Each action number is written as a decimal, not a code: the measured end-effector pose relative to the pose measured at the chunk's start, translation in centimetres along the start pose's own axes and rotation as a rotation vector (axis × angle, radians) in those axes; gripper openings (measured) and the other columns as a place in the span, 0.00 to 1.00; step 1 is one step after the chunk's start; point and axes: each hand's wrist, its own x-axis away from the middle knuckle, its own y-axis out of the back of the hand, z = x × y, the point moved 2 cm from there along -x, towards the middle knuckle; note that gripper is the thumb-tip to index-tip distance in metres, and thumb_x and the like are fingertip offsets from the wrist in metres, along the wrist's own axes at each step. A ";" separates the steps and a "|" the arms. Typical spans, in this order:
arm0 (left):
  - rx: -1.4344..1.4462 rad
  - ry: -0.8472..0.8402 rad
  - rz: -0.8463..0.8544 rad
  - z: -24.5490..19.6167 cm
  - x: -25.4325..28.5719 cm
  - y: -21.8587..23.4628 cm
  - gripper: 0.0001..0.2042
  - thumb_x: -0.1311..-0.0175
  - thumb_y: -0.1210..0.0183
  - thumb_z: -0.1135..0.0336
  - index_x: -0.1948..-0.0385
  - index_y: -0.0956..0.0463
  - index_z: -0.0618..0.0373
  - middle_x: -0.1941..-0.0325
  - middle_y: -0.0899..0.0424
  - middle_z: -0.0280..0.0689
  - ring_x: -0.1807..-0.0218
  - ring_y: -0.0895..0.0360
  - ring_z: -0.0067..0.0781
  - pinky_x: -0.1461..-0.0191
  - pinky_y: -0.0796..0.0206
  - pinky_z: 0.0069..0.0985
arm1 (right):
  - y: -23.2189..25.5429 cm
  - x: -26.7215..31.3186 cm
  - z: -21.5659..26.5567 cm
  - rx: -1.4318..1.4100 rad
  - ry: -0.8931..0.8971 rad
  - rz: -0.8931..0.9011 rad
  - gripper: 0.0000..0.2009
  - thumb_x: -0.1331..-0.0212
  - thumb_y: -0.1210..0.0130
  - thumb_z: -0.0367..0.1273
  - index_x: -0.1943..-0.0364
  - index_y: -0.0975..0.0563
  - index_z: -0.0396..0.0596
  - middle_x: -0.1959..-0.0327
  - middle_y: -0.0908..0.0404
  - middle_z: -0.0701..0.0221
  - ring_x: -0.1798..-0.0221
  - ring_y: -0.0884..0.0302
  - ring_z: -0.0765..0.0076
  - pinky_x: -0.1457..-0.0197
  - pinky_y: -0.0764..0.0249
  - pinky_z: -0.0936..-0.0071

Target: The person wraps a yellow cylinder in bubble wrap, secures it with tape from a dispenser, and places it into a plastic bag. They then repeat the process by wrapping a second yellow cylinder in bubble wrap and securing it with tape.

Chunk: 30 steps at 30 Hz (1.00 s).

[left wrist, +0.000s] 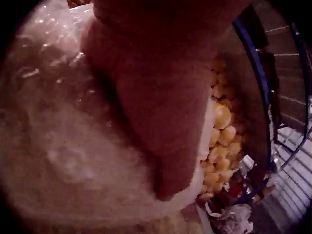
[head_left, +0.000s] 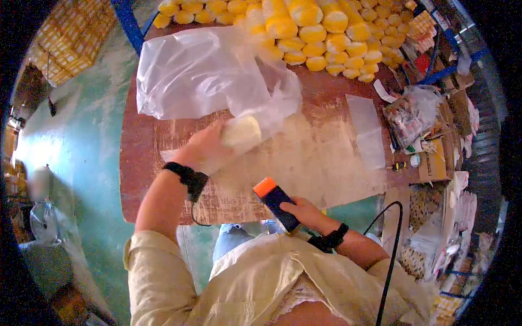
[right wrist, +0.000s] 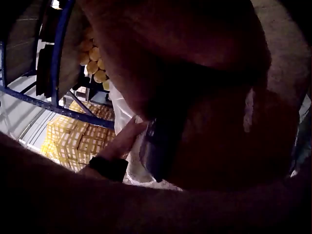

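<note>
Clearly, the head view shows 2 busy hands: the left hand [head_left: 206, 145] grips a blurred pale roll [head_left: 242, 133] by the plastic bag [head_left: 187, 76] on the surface [head_left: 304, 168]; the right hand [head_left: 307, 213] grips an orange-ended dark block [head_left: 278, 205]. Yellow-white rolls [head_left: 326, 41] are piled beyond. The left wrist view shows the left hand over plastic. In the right wrist view, shadow hides most of the right hand's grip.

Green floor [head_left: 92, 146], yellow-checked stack [head_left: 76, 38] — upper left, blue frame [head_left: 126, 27], cardboard box [head_left: 433, 163] — right
</note>
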 end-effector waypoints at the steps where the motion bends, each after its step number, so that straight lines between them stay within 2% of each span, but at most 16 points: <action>1: 0.014 -0.003 0.033 0.8 -0.5 0.2 0.35 0.59 0.39 0.54 0.46 0.41 0.59 0.47 0.29 0.47 0.50 0.28 0.47 0.48 0.36 0.36 | 0.4 0.1 0.2 0.061 0.056 -0.063 0.19 0.45 0.48 0.43 0.55 0.28 0.44 0.69 0.23 0.73 0.70 0.27 0.71 0.66 0.29 0.71; 2: 0.024 -0.003 0.066 1.3 -0.8 0.2 0.35 0.57 0.41 0.54 0.46 0.41 0.60 0.47 0.30 0.49 0.52 0.26 0.48 0.49 0.35 0.35 | 0.9 0.0 0.6 0.119 0.113 -0.121 0.20 0.45 0.47 0.43 0.54 0.29 0.44 0.67 0.23 0.72 0.69 0.26 0.71 0.65 0.29 0.71; 3: -0.039 -0.025 0.027 1.3 -0.8 -0.3 0.34 0.57 0.41 0.54 0.47 0.41 0.60 0.47 0.30 0.48 0.51 0.27 0.47 0.49 0.36 0.35 | 1.3 -0.1 0.9 0.178 0.169 -0.177 0.20 0.45 0.47 0.43 0.53 0.29 0.44 0.66 0.23 0.72 0.67 0.26 0.71 0.64 0.29 0.71; 5: -0.163 -0.064 -0.057 1.0 -0.5 -1.7 0.32 0.57 0.41 0.54 0.48 0.40 0.58 0.47 0.30 0.46 0.50 0.28 0.45 0.49 0.36 0.36 | 1.7 0.3 1.2 0.059 0.324 -0.150 0.21 0.49 0.42 0.38 0.52 0.30 0.44 0.62 0.24 0.72 0.61 0.27 0.72 0.55 0.30 0.72; 7: -0.437 -0.191 -0.338 1.4 0.3 -5.7 0.30 0.57 0.40 0.54 0.50 0.38 0.56 0.48 0.30 0.43 0.48 0.30 0.43 0.49 0.37 0.36 | 2.3 1.0 1.7 0.037 0.422 -0.153 0.22 0.52 0.39 0.35 0.52 0.31 0.45 0.59 0.24 0.72 0.58 0.28 0.72 0.51 0.31 0.72; 8: -0.573 -0.254 -0.481 1.2 1.1 -7.2 0.29 0.57 0.40 0.54 0.51 0.37 0.55 0.48 0.30 0.41 0.48 0.31 0.43 0.49 0.37 0.36 | 2.7 1.0 1.6 -0.004 0.479 -0.078 0.27 0.56 0.38 0.29 0.49 0.34 0.40 0.57 0.27 0.72 0.57 0.30 0.77 0.50 0.33 0.75; 11: -0.749 -0.327 -0.488 -0.8 3.5 -8.8 0.24 0.53 0.45 0.55 0.52 0.35 0.52 0.47 0.32 0.39 0.46 0.34 0.42 0.48 0.39 0.36 | 3.3 1.9 1.0 0.289 0.528 -0.178 0.32 0.58 0.36 0.34 0.45 0.35 0.47 0.49 0.28 0.69 0.46 0.32 0.67 0.40 0.38 0.68; 12: -0.766 -0.329 -0.495 -0.8 3.8 -9.7 0.20 0.50 0.50 0.59 0.52 0.33 0.52 0.46 0.33 0.40 0.46 0.34 0.46 0.47 0.40 0.41 | 2.9 2.3 1.6 0.265 0.653 -0.204 0.23 0.59 0.35 0.32 0.58 0.32 0.42 0.61 0.26 0.71 0.58 0.30 0.75 0.52 0.32 0.74; 15: -0.778 -0.356 -0.455 -0.4 5.1 -11.6 0.23 0.46 0.54 0.55 0.47 0.36 0.49 0.37 0.40 0.42 0.37 0.44 0.52 0.38 0.53 0.50 | 2.5 3.6 2.6 0.416 0.750 -0.284 0.24 0.60 0.34 0.34 0.58 0.31 0.41 0.61 0.26 0.69 0.59 0.29 0.73 0.53 0.32 0.74; 18: -0.768 -0.359 -0.451 -0.7 5.5 -12.1 0.23 0.45 0.55 0.55 0.46 0.36 0.48 0.37 0.40 0.43 0.37 0.44 0.52 0.38 0.53 0.51 | 2.9 3.4 1.6 0.400 0.747 -0.301 0.25 0.61 0.34 0.34 0.58 0.31 0.41 0.62 0.25 0.67 0.60 0.28 0.72 0.54 0.31 0.74; 21: -0.654 -0.443 -0.625 -1.4 5.9 -11.1 0.19 0.48 0.52 0.61 0.53 0.32 0.53 0.45 0.33 0.41 0.44 0.36 0.50 0.46 0.42 0.47 | 2.1 4.1 3.3 0.536 0.813 -0.303 0.25 0.60 0.35 0.34 0.57 0.31 0.39 0.64 0.24 0.67 0.61 0.28 0.73 0.55 0.31 0.74; 24: -0.687 -0.440 -0.614 -1.2 5.7 -11.1 0.19 0.48 0.52 0.61 0.53 0.32 0.53 0.45 0.33 0.41 0.44 0.36 0.49 0.47 0.41 0.46 | 2.3 4.0 3.2 0.421 0.486 -0.338 0.21 0.55 0.38 0.34 0.57 0.30 0.38 0.66 0.24 0.69 0.64 0.28 0.75 0.57 0.31 0.76; 27: -0.703 -0.443 -0.626 -1.1 5.7 -11.0 0.19 0.48 0.52 0.62 0.53 0.32 0.53 0.45 0.33 0.41 0.44 0.36 0.49 0.48 0.41 0.46 | 2.7 3.0 3.7 0.123 0.291 -0.229 0.15 0.48 0.43 0.34 0.58 0.26 0.42 0.68 0.22 0.72 0.65 0.24 0.72 0.60 0.28 0.72; 28: -0.690 -0.444 -0.630 -1.0 5.6 -11.1 0.19 0.49 0.52 0.62 0.53 0.32 0.53 0.45 0.33 0.41 0.44 0.36 0.49 0.48 0.41 0.46 | 2.7 2.7 4.1 0.200 0.370 -0.248 0.13 0.46 0.45 0.36 0.60 0.26 0.42 0.71 0.22 0.73 0.71 0.25 0.75 0.67 0.28 0.76; 30: -0.663 -0.445 -0.638 -0.9 5.6 -11.3 0.19 0.49 0.52 0.62 0.53 0.32 0.53 0.44 0.33 0.42 0.43 0.37 0.50 0.47 0.42 0.47 | 2.1 2.4 5.7 0.175 0.431 -0.242 0.14 0.44 0.47 0.39 0.63 0.25 0.42 0.73 0.23 0.73 0.74 0.26 0.75 0.70 0.29 0.76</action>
